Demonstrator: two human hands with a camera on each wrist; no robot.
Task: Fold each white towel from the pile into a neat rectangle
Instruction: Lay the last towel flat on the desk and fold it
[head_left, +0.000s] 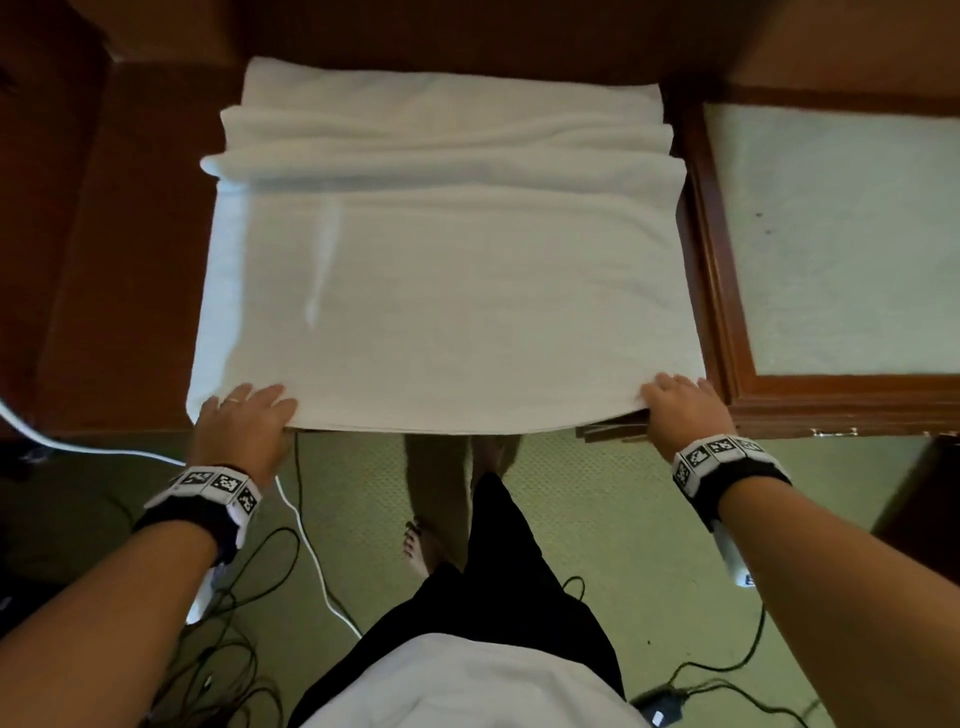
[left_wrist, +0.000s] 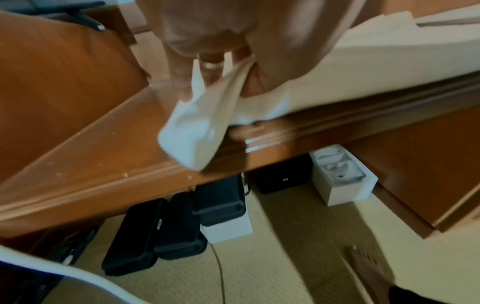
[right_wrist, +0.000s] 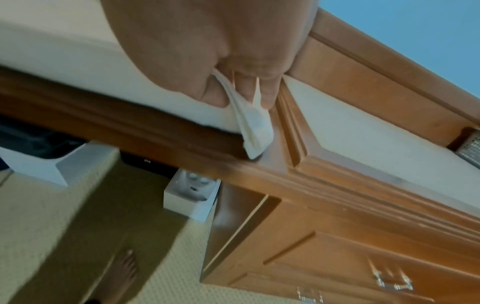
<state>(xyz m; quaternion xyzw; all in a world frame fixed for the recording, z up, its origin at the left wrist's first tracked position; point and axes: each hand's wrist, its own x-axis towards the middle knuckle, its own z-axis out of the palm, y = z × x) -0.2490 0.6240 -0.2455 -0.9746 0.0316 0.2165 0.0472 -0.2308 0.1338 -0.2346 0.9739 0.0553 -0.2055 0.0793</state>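
The large white terry towel (head_left: 447, 291) lies spread at frame centre, bunched along its upper edge, folding barely begun. The left hand (head_left: 244, 421) and right hand (head_left: 680, 405) pinch its lower corners between fingers.

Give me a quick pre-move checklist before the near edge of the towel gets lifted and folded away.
1. Left hand pinches the near left corner of the towel: ok.
2. Right hand pinches the near right corner: ok.
3. Near edge straight between hands: ok.
4. Middle of towel flat: ok.
5. Far end smooth: not ok, bunched in ridges.
6. Towel clear of the raised side unit: cannot tell.
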